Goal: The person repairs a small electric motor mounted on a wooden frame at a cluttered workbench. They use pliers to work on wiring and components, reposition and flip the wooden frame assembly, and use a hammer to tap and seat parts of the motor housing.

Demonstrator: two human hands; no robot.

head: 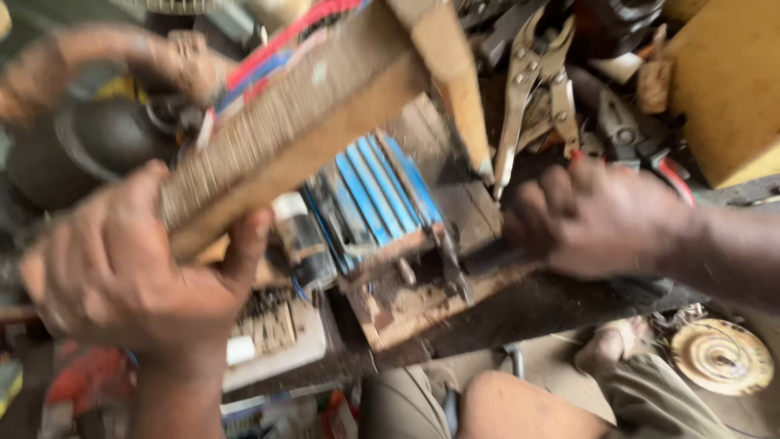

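Item: workbench scene, head view, heavily motion-blurred.

Hidden or unclear: Your left hand (130, 268) and the hand of another person (122, 61) at the upper left are smeared by blur; that other hand's fingers cannot be made out. Your right hand (589, 219) covers whatever it grips, so only a dark handle end shows beneath it, and you cannot tell what the object is. The wooden block's (301, 122) upper end is partly cut off by the top edge. The clutter beyond the bench is hard to separate.

Hands: Your left hand comes up from the lower left, fingers wrapped around the lower end of the wooden block, thumb up along its side, grasping it. The block tilts up to the right, with red and blue wires (276, 49) along its top. Your right hand reaches in from the right, forearm level, fist clenched on the dark handle just beside the blue ribbed device (382, 191).

Location: The blue ribbed device sits mid-bench on a rusty bracket (414, 301). Locking pliers (532, 81) lie behind it; a round yellowish disc (719, 354) lies at lower right, and a dark rounded casing (81, 146) sits at left.
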